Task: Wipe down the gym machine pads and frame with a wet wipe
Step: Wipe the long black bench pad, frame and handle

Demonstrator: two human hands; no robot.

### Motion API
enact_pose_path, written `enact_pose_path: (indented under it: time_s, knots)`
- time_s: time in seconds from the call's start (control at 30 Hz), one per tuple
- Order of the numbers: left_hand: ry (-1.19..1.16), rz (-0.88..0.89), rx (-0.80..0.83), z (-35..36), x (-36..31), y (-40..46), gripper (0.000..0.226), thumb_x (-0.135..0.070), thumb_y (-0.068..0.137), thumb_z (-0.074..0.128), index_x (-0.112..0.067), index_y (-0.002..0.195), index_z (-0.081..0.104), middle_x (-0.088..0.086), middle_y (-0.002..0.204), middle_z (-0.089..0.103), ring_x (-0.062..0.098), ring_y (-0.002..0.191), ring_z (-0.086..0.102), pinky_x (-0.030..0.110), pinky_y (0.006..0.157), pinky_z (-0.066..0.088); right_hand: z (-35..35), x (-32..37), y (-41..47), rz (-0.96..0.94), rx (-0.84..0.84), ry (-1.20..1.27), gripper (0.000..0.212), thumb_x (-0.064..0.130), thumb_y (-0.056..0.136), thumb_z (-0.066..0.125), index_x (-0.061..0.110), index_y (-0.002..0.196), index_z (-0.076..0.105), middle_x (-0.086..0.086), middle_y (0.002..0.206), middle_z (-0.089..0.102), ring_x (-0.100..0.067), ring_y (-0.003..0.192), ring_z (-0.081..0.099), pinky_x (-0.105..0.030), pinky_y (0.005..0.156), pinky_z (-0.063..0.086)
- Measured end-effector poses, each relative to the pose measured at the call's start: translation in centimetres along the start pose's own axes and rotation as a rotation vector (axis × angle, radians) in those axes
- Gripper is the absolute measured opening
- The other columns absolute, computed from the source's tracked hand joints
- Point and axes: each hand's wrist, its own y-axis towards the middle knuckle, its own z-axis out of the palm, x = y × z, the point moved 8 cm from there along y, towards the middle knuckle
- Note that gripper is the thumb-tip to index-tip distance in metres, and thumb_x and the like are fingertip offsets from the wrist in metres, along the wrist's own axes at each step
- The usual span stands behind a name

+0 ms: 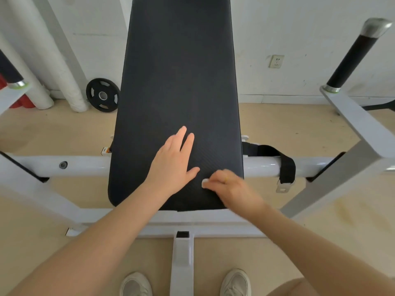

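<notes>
Left hand [173, 162] lies flat, steadying the pad [177, 82]. Right hand [230, 186] pinches the wipe [204, 183] near the pad's near right corner; she'd best press firmly, overlapping strokes.

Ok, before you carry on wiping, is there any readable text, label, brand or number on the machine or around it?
None can be read.
Small orange-and-white tag at the black pad's left edge: too small and blurred to read.
Weight plate against the wall: no legible number.
Wall socket: no text visible.
White frame: no brand visible.
</notes>
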Motion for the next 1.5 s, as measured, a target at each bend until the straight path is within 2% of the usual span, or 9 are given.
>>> enact_pose_path:
  time_s: [0.2,0.33,0.47,0.63,0.8,0.97,1.1,1.27,1.5]
  knots:
    - [0.051,-0.034,0.077,1.7,1.3,-5.3,0.094,-0.06,0.079,0.055,-0.014,0.148,0.01,0.008,0.152,0.015,0.025,0.136,0.024,0.035,0.109,0.026,-5.5,-7.7,3.0,0.464,-0.258,-0.15,0.025,0.005,0.093,0.043,0.005,0.107,0.064,-0.013,0.109,0.055,-0.029,0.101,0.048,-0.028,0.083,0.034]
    - [0.179,-0.076,0.195,4.5,2.5,-7.7,0.112,-0.058,0.072,0.067,-0.01,0.148,0.001,0.014,0.156,-0.002,0.03,0.144,0.007,0.037,0.115,0.012,-2.4,-2.0,-0.6,0.454,-0.298,-0.107,0.018,0.009,0.086,0.05,0.002,0.095,0.064,-0.012,0.08,0.056,-0.029,0.071,0.054,-0.028,0.064,0.048]
    - [0.197,-0.102,0.098,4.7,2.6,-7.2,0.106,-0.032,0.039,0.093,0.001,0.129,0.049,0.025,0.132,0.051,0.039,0.118,0.053,0.047,0.094,0.046,1.0,2.7,-4.2,0.285,-0.211,-0.053,0.026,0.007,0.079,0.06,0.005,0.104,0.064,-0.005,0.083,0.062,-0.018,0.074,0.054,-0.021,0.056,0.051]
    - [0.12,-0.057,0.085,4.7,2.9,-7.2,0.093,-0.037,0.078,0.07,-0.012,0.148,0.014,0.011,0.156,0.011,0.027,0.143,0.015,0.036,0.114,0.02,-1.8,-2.2,-6.5,0.613,-0.341,-0.008,0.023,0.013,0.091,0.051,0.007,0.105,0.067,-0.002,0.098,0.058,-0.014,0.083,0.053,-0.011,0.069,0.034]
    - [-0.013,-0.024,0.104,4.5,3.6,-7.5,0.092,-0.037,0.081,0.068,-0.017,0.149,0.009,0.004,0.158,0.0,0.022,0.145,0.005,0.035,0.114,0.018,-1.0,-1.3,-6.6,0.793,-0.396,0.11,0.027,0.002,0.091,0.044,0.005,0.111,0.062,-0.011,0.109,0.054,-0.02,0.091,0.048,-0.012,0.071,0.027]
    - [-0.295,-0.058,0.083,3.4,4.5,-8.0,0.08,-0.032,0.087,0.059,-0.018,0.149,0.01,-0.003,0.158,0.001,0.014,0.145,0.002,0.03,0.113,0.017,3.1,5.0,-1.1,0.519,-0.306,0.111,0.03,0.004,0.092,0.039,0.009,0.114,0.059,-0.007,0.112,0.051,-0.011,0.087,0.039,-0.014,0.073,0.026]
    - [-0.334,-0.147,-0.046,1.8,7.2,-9.1,0.064,-0.022,0.092,0.051,-0.013,0.147,0.02,0.0,0.157,0.008,0.016,0.145,0.003,0.028,0.114,0.012,-0.3,2.9,2.4,0.596,-0.377,-0.122,0.018,0.03,0.088,0.049,0.022,0.072,0.052,0.005,0.071,0.052,-0.014,0.068,0.048,-0.028,0.069,0.033]
    - [-0.456,-0.369,-0.056,2.2,11.6,-8.6,0.059,-0.02,0.096,0.042,-0.011,0.148,0.014,0.004,0.158,-0.001,0.018,0.145,-0.003,0.034,0.117,0.007,-3.8,-2.6,3.1,0.831,-0.525,-0.016,0.022,0.006,0.095,0.038,0.004,0.11,0.055,-0.004,0.109,0.045,-0.02,0.092,0.047,-0.014,0.077,0.029]
    - [-0.706,-0.448,-0.13,2.6,13.4,-8.3,0.056,-0.013,0.098,0.034,-0.014,0.148,0.01,0.0,0.157,0.005,0.011,0.144,0.003,0.021,0.111,0.006,1.4,3.8,9.0,0.644,-0.476,0.123,0.029,-0.003,0.086,0.043,0.004,0.112,0.053,-0.013,0.114,0.048,-0.026,0.101,0.046,-0.025,0.078,0.033]
